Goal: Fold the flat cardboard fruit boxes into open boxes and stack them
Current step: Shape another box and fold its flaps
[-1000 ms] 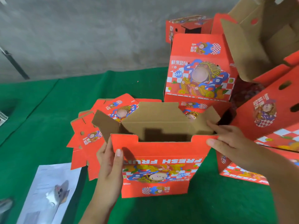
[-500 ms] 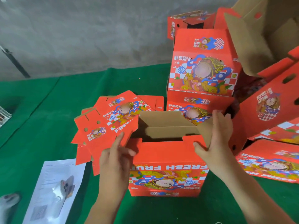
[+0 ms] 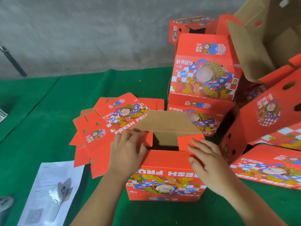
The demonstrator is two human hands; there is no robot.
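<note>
A red printed fruit box point(image 3: 166, 178) stands upside down on the green table in front of me, its end open upward. My left hand point(image 3: 126, 151) presses the left side flap inward with spread fingers. My right hand point(image 3: 207, 158) lies flat on the right side flap, pushing it inward. The far brown flap point(image 3: 166, 122) still stands tilted up behind the opening. A pile of flat red boxes point(image 3: 104, 126) lies on the table to the left, behind my left hand.
Folded red boxes are stacked at the back right point(image 3: 203, 75), with more boxes point(image 3: 267, 115) lying on their sides at the right and an open one point(image 3: 267, 35) on top. A printed sheet point(image 3: 48, 191) lies at the front left. A grey wall stands behind the green table point(image 3: 40, 103).
Both hands moved from the box's sides onto its two side flaps and folded them inward over the opening. The box stands closer to me.
</note>
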